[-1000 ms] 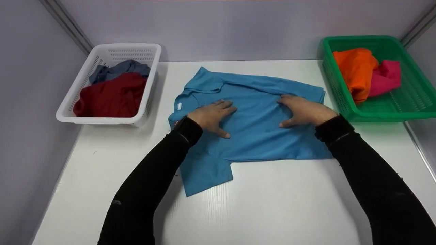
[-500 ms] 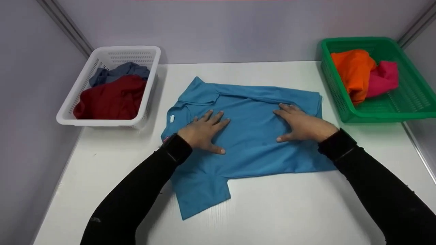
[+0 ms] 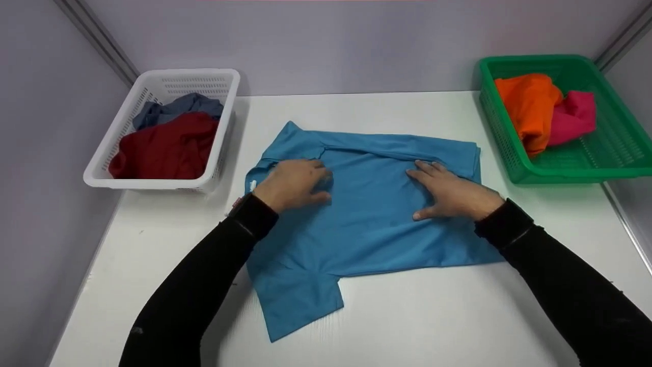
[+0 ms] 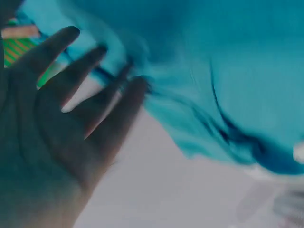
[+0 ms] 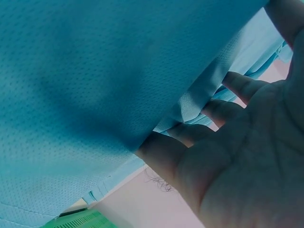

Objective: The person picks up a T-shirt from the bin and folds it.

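A blue short-sleeved T-shirt [image 3: 377, 204] lies spread on the table, its collar to the left and its hem to the right. The near sleeve [image 3: 300, 306] points toward me; the far sleeve lies folded back along the top. My left hand [image 3: 293, 186] is over the shirt by the collar, partly covering it, and its fingers look extended in the left wrist view. With fingers spread, my right hand [image 3: 448, 193] rests on the shirt toward the hem. In the right wrist view its fingertips press into the fabric [image 5: 95, 95].
At the back left stands a white basket [image 3: 232, 109] with a dark red garment [image 3: 168, 148] and a grey-blue one [image 3: 178, 108]. A green basket [image 3: 570, 176] at the back right holds orange cloth [image 3: 530, 107] and pink cloth [image 3: 575, 117]. Walls border the white table [image 3: 407, 326].
The shirt has slid toward me with both hands on it. Most recently my left hand has shifted toward the collar, its fingers drawn closer together, while the right stays nearly in place.
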Motion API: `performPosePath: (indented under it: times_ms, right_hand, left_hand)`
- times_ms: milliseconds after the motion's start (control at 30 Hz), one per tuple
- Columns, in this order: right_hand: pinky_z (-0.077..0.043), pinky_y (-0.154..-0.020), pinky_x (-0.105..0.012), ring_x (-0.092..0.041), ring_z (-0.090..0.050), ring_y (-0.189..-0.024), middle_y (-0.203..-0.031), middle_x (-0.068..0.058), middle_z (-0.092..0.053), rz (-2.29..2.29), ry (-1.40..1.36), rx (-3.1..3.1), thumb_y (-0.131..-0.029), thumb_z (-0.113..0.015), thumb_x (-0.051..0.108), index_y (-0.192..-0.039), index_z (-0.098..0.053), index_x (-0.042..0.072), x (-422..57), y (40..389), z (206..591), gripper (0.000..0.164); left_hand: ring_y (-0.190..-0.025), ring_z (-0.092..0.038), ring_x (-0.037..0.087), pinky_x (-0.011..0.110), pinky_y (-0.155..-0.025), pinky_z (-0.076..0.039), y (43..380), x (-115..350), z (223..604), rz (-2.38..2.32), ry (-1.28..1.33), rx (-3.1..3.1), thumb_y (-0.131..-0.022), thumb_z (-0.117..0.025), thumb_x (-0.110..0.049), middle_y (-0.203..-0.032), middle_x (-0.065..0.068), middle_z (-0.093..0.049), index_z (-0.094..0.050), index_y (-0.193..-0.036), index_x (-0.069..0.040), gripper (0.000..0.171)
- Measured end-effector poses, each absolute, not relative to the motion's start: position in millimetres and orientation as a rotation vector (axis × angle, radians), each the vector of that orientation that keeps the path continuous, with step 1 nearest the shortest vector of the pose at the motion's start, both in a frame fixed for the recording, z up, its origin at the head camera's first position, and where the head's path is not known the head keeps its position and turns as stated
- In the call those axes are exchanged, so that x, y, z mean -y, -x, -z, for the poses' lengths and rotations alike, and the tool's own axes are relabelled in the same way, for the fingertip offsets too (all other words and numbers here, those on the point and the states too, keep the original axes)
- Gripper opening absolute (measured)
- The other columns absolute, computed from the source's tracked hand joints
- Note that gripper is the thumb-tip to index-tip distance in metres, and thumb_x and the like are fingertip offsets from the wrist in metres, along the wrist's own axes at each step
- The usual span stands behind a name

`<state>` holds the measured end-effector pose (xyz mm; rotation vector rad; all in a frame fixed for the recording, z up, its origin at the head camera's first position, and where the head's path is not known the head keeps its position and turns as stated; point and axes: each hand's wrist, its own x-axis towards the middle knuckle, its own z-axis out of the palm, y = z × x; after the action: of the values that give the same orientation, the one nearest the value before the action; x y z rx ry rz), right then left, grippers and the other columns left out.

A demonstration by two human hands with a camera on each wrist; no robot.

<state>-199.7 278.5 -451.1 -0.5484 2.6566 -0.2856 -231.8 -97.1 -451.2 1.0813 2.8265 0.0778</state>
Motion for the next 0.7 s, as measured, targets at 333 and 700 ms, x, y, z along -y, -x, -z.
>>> performPosePath:
  times_ms: [333, 700]
  right_hand:
    - [-0.027, -0.125, -0.073, -0.055, -0.012, -0.162, -0.177, -0.021, -0.016, 0.286, 0.560, -2.671, -0.085, -0.086, 0.050, -0.168, -0.028, 0.013, -280.8, 198.7, 453.6, 0.107]
    - [-0.027, -0.124, -0.074, -0.055, -0.012, -0.162, -0.178, -0.021, -0.015, 0.275, 0.549, -2.673, -0.086, -0.086, 0.050, -0.168, -0.028, 0.014, -280.4, 199.6, 454.5, 0.107]
  left_hand:
    - [-0.103, -0.075, 0.034, 0.049, -0.085, -0.065, 292.3, 111.8, 464.4, 0.074, -0.924, -3.039, -0.104, -0.065, -0.023, -0.116, 0.017, -0.075, -0.070, -0.120, -0.005, 0.025]
    - [-0.095, -0.074, 0.039, 0.056, -0.078, -0.064, 333.9, 103.8, 425.5, 0.242, -0.829, -3.096, -0.106, -0.052, -0.009, -0.105, 0.020, -0.074, -0.070, -0.112, -0.005, 0.020]
